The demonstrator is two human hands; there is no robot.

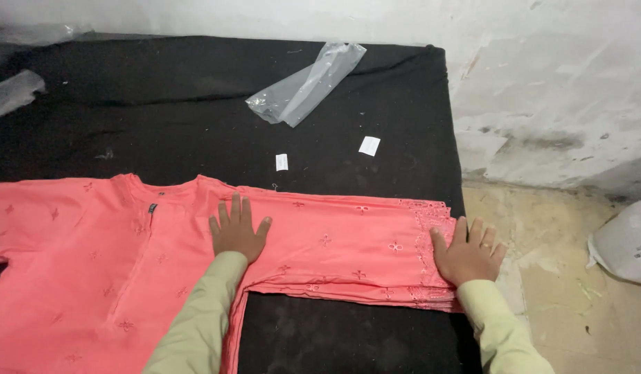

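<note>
garment (320, 242): coral-pink top with small embroidered motifs and eyelet cuff | state: spread flat, sleeve stretched out and folded in layers | place: near side of black table, body at left, cuff at right edge

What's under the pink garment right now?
The pink garment lies spread on a black cloth that covers the table. Both hands, left hand and right hand, press flat on its folded part. Whatever lies beneath the fabric is covered.

Both hands flat, palms down, fingers spread: L hand (237, 234) fwd, R hand (468, 253) out wide.
</note>
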